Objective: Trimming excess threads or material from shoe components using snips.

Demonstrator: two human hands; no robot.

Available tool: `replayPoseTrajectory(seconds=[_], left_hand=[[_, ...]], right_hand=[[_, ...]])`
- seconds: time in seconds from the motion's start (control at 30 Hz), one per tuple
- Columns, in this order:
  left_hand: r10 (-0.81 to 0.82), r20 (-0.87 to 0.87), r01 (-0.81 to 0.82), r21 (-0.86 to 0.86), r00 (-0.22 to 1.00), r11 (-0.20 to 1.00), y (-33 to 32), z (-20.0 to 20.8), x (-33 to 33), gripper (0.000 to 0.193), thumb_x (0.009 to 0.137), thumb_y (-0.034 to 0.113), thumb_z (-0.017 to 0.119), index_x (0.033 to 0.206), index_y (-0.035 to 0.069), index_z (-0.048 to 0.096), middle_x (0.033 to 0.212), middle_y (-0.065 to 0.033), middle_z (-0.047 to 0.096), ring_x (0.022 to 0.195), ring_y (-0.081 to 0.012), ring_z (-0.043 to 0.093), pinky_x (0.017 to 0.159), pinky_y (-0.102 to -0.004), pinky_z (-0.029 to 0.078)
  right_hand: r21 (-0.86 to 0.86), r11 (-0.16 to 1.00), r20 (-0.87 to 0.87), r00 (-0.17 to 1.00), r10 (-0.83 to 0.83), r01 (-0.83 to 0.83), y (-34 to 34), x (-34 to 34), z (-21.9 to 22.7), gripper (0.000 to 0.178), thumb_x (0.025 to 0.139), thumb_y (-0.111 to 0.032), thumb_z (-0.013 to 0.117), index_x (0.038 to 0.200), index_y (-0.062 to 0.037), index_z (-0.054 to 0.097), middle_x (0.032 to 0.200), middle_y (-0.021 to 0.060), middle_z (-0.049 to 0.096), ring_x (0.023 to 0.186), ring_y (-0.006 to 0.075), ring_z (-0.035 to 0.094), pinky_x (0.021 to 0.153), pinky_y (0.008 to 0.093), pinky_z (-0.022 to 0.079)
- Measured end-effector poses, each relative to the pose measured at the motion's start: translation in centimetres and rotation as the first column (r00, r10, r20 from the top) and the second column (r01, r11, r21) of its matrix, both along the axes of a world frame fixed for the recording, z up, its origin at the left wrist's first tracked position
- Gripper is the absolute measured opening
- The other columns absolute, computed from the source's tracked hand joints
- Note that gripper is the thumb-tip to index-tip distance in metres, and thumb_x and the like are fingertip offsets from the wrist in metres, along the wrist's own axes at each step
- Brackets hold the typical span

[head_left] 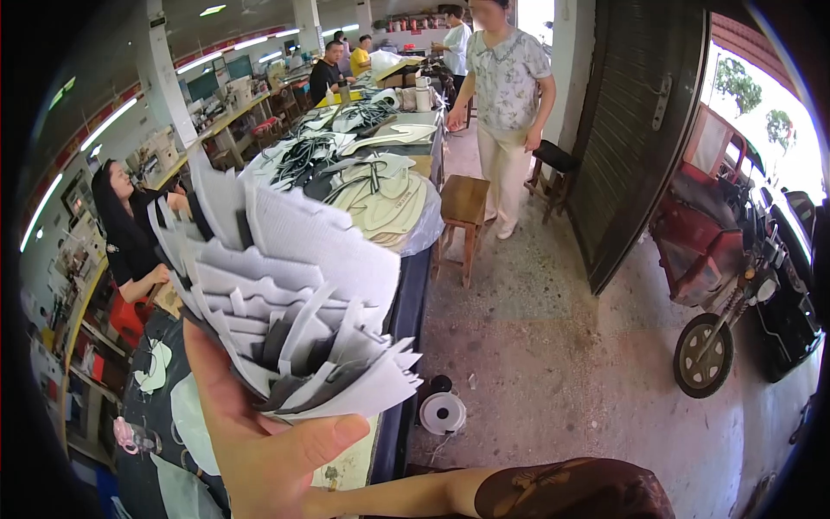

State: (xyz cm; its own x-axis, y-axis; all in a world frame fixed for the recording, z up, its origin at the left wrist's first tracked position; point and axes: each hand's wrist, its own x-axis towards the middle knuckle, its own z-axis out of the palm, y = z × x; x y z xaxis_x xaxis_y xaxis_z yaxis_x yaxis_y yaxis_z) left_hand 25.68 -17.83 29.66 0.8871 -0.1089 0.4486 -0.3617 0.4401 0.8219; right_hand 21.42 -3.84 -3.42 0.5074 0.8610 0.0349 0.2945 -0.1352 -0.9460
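Observation:
My right hand (268, 441) is closed round the lower end of a thick bundle of cut fabric-like pieces (294, 233), its thumb pressed on the near side. The pieces are white to grey, layered and fanned out, with several jagged or notched edges. They stand up from my palm over the near part of a long work table, hiding some of it. Their exact material cannot be made out. A brown patterned sleeve (571, 489) covers part of my right arm. My left hand is not in view.
Cream and pale-green cut pieces (389, 199) with dark straps lie along the long table (402, 346). A wooden stool (464, 203) stands beside it. One person (510, 86) stands beyond, another (130, 225) at left. A white reel (443, 413) rests on the floor; a red three-wheeler (700, 233) is parked right.

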Motion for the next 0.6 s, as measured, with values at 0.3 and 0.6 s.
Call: replayPoseTrajectory(seconds=[0.3, 0.6], left_hand=[[0.016, -0.112, -0.012, 0.037, 0.994, 0.999, -0.7, -2.8, 2.7, 0.120, 0.060, -0.009, 0.083, 0.158, 0.008, 0.016, 0.143, -0.0134, 0.047, 0.127, -0.0290, 0.056, 0.101, -0.0448, 0.053], [0.013, -0.105, -0.008, 0.049, 0.994, 0.999, -1.6, -5.1, 2.6, 0.122, 0.060, -0.001, 0.090, 0.157, 0.007, 0.016, 0.142, -0.0140, 0.047, 0.127, -0.0280, 0.055, 0.102, -0.0426, 0.052]], right_hand=[[-0.014, 0.999, -0.043, 0.998, -0.042, 0.041, -0.8, 0.9, -0.6, 0.023, 0.061, -0.011, 0.070, 0.083, -0.0034, 0.066, 0.081, 0.0166, 0.068, 0.080, 0.0376, 0.067, 0.070, 0.0458, 0.053], [-0.020, 0.996, -0.068, 0.993, -0.093, 0.092, -2.3, 1.3, -0.7, 0.023, 0.064, -0.017, 0.070, 0.082, -0.0013, 0.071, 0.083, 0.0212, 0.070, 0.077, 0.0400, 0.068, 0.070, 0.0502, 0.053]])
